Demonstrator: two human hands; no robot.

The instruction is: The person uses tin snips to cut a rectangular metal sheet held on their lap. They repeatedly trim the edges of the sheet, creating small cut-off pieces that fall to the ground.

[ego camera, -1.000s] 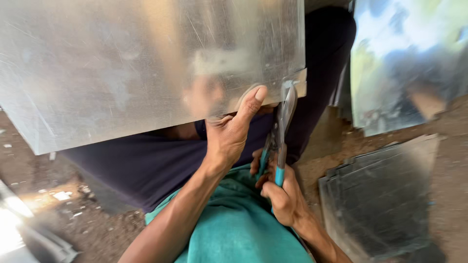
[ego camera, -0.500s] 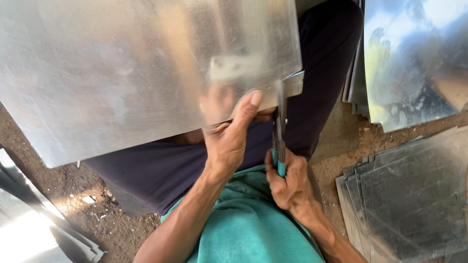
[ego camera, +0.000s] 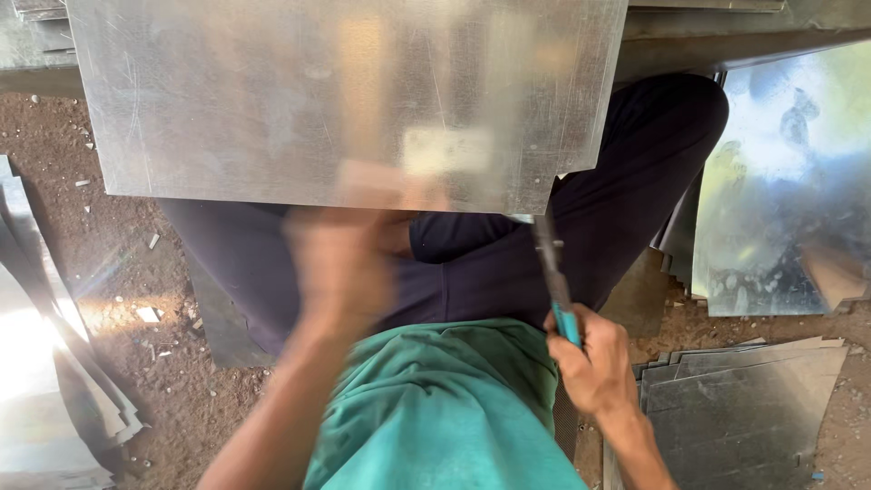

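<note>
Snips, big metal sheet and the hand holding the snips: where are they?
Snips [ego camera: 553, 272], head view, on the grey blades.
Sheet [ego camera: 272, 100], head view, on its bare shiny face.
Right hand [ego camera: 594, 367], head view, on the knuckles round the teal handle.

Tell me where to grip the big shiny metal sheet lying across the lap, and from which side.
Take the large flat silvery metal sheet by its near bottom edge, coming from below, left of the snips. That edge overhangs the dark-trousered legs, so fingers can probably slip under it. Stay clear of the notched right corner, where the right hand works the blades.

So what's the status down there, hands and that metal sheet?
Right hand grips snips at sheet edge. Left hand blurred below sheet. Nothing in the way.
</note>
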